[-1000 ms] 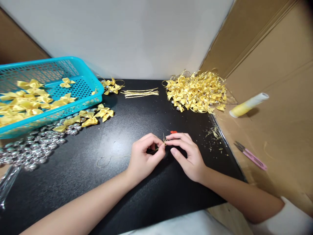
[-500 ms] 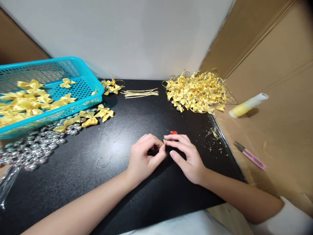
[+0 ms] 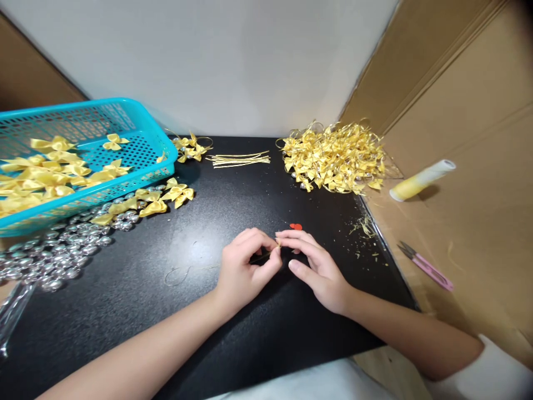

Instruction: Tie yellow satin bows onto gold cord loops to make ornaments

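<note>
Near the middle of the black table, my left hand is closed, thumb and forefinger pinching a small gold-coloured cord end. A thin thread trails left from under this hand and curls on the tabletop. Opposite it, my right hand has its fingers stretched out, their tips touching the gold end, with the thumb held apart. What lies inside the left hand is mostly hidden. A small red piece lies just beyond the right fingers.
Left stands a blue basket with yellow bows; silver beads lie before it. Gold cords lie at the back, near a heap of bow ornaments. Pink-handled snips and a yellow-white tube sit right, on cardboard.
My right fingertips have shifted slightly left and down onto the gold end. My left hand keeps its pinch almost in place.
</note>
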`<state>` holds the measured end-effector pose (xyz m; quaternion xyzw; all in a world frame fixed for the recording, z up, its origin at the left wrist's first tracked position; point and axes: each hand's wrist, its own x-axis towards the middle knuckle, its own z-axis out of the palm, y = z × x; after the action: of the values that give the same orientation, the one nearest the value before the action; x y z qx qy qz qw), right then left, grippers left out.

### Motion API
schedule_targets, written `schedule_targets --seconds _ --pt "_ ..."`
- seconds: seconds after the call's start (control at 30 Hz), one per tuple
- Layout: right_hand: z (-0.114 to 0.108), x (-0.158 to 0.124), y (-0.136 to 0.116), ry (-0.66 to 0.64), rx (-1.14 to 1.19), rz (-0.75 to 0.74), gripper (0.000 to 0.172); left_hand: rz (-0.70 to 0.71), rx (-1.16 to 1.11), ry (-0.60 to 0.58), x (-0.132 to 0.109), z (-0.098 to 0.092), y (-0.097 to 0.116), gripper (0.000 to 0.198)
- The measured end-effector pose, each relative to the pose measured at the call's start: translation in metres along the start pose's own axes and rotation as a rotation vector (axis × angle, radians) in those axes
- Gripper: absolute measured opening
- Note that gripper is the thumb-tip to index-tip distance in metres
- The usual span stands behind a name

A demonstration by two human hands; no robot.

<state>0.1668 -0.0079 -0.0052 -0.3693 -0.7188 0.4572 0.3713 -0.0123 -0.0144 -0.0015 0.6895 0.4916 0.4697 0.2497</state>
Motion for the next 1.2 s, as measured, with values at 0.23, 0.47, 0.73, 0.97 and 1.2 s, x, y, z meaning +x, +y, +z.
schedule_targets --seconds 0.23,0.47,0.73,0.97,1.2 --pt "0.0026 -0.0003 0.0035 0.072 -0.052 -0.02 0.033 -0.242 -0.216 -0.051 0.0039 -0.0004 -0.0015 0.016" --pt "0.0052 0.0003 0.0045 0.179 -0.124 -0.091 0.033 -0.395 -0.36 -0.091 0.0047 0.0008 -0.0036 0.016" --pt "0.0034 0.0026 0.0008 0.234 -0.252 -0.236 0.039 -0.456 -0.404 -0.115 0.0051 0.0 -0.0048 0.013" --pt "0.0044 0.0008 0.0023 0.198 -0.315 -0.251 0.04 -0.466 -0.42 -0.096 0.0071 -0.0002 -0.0029 0.014" --pt "0.0033 -0.0013 0.0045 0.141 -0.374 -0.272 0.049 -0.451 -0.406 -0.121 0.008 -0.0002 -0.0025 0.015"
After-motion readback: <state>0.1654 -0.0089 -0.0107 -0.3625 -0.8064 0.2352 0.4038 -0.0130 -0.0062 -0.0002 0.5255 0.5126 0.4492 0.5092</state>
